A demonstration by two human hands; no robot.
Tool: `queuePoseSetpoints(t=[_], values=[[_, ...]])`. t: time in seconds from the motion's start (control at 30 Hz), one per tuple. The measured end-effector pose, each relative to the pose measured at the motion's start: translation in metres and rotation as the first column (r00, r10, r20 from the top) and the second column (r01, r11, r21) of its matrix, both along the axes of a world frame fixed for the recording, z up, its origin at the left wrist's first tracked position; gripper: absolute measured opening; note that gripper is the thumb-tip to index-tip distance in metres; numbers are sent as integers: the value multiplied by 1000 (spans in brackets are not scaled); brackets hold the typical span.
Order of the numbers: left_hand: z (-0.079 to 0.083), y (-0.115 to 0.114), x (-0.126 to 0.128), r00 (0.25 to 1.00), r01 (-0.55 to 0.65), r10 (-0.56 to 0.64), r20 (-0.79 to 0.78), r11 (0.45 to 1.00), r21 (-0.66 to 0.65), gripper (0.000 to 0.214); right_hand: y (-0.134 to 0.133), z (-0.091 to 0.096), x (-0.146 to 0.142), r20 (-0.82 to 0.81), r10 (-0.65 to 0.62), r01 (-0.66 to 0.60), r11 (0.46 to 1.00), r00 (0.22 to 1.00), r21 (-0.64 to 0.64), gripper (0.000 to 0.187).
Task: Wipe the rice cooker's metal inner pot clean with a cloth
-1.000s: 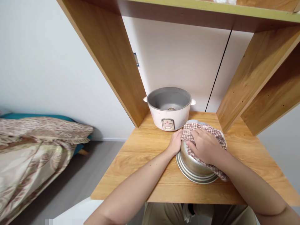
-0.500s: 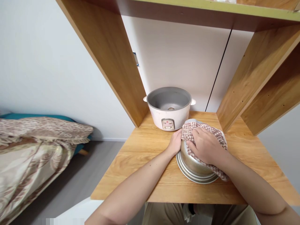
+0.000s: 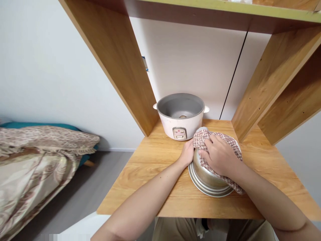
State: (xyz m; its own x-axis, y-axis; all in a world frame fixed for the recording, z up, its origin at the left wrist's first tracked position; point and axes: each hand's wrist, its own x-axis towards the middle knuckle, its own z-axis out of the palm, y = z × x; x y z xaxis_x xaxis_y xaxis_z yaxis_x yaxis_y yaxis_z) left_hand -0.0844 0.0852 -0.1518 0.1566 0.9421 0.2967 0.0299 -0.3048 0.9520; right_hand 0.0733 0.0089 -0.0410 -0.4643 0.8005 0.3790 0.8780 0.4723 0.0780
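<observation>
A metal inner pot point(image 3: 208, 174) stands upside down on the wooden table, its wide ringed rim at the bottom. Over its upturned base lies a brown-and-white patterned cloth point(image 3: 232, 142), hanging down the right side. My right hand point(image 3: 218, 154) presses on the cloth with its fingers bent into the fabric. Against the pot's left side, my left hand point(image 3: 187, 153) holds it; the fingertips are partly hidden by the cloth's edge. Just behind the pot sits a white rice cooker body point(image 3: 165, 122), lidless, with its grey inside showing.
The wooden table point(image 3: 140, 174) is flanked by upright panels, the left panel point(image 3: 120, 67) and the right panel point(image 3: 265, 87). A shelf point(image 3: 195, 16) runs overhead. To the left, a bed with a patterned cover point(image 3: 45, 167) stands on the grey floor.
My right hand and the cloth have shifted very slightly left on the pot, and the cloth's far edge is bunched a little differently. My left hand and the rice cooker body stay put.
</observation>
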Motion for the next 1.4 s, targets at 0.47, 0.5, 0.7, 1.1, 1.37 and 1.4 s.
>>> queuePoseSetpoints(t=[0.47,0.5,0.7,1.1,1.37,1.4], values=[[2,1,2,999,20,-21,37,999,26,40,4,0,-2,-109,-49,43,998,993,-53,18],[2,2,2,999,18,-19,38,999,26,40,4,0,-3,-114,-48,42,997,992,-57,16],[2,2,1,999,14,-14,30,1000,26,39,2,1,-5,-52,-53,51,998,997,-48,18],[3,1,2,999,3,-4,42,1000,5,41,3,2,-3,13,9,-8,999,1000,-45,19],[-2,3,2,999,2,-2,53,1000,-7,36,1,3,-5,12,-51,51,994,999,-92,27],[-3,3,2,999,0,1,53,1000,-11,36,1,5,-5,16,-71,72,992,997,-108,29]])
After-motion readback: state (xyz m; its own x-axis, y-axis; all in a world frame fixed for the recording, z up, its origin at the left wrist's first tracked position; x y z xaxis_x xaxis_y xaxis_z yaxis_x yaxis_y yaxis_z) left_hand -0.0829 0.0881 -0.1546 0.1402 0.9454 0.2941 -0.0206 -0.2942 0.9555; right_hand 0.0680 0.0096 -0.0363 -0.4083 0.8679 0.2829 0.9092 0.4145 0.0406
